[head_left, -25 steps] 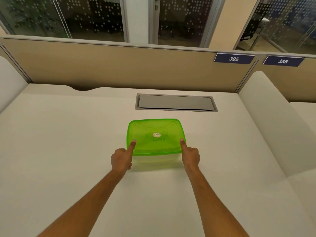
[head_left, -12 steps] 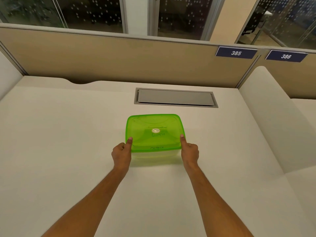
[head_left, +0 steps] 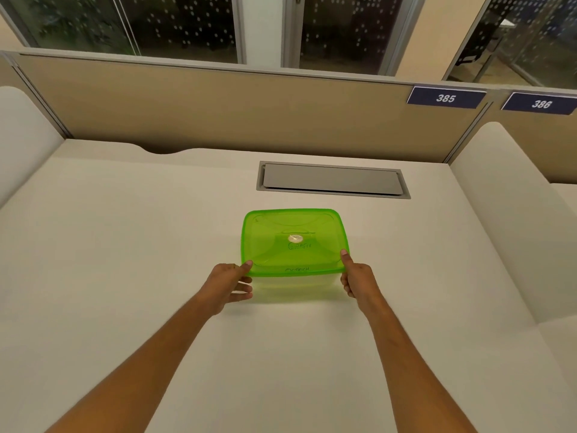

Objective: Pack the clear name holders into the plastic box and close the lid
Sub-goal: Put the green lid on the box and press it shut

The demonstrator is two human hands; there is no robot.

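The translucent green rectangular plastic lid (head_left: 293,242) with rounded corners sits on the clear plastic box (head_left: 295,285), on the smooth white counter (head_left: 125,245). The contents are hidden. The left hand (head_left: 229,284) grips its 8 o'clock corner and the right hand (head_left: 357,278) its 4 o'clock corner, thumbs on top.

A grey cable hatch (head_left: 332,180) sits in the white desk (head_left: 125,245); number plates 385 (head_left: 446,97) and 386 (head_left: 541,103) hang on the beige partition (head_left: 218,104).

translucent green rectangular plastic lid (head_left: 293,242) | you see it seated flat on the box, white round sticker and handwriting on top | clear plastic box (head_left: 295,285) | upright on desk, contents unreadable
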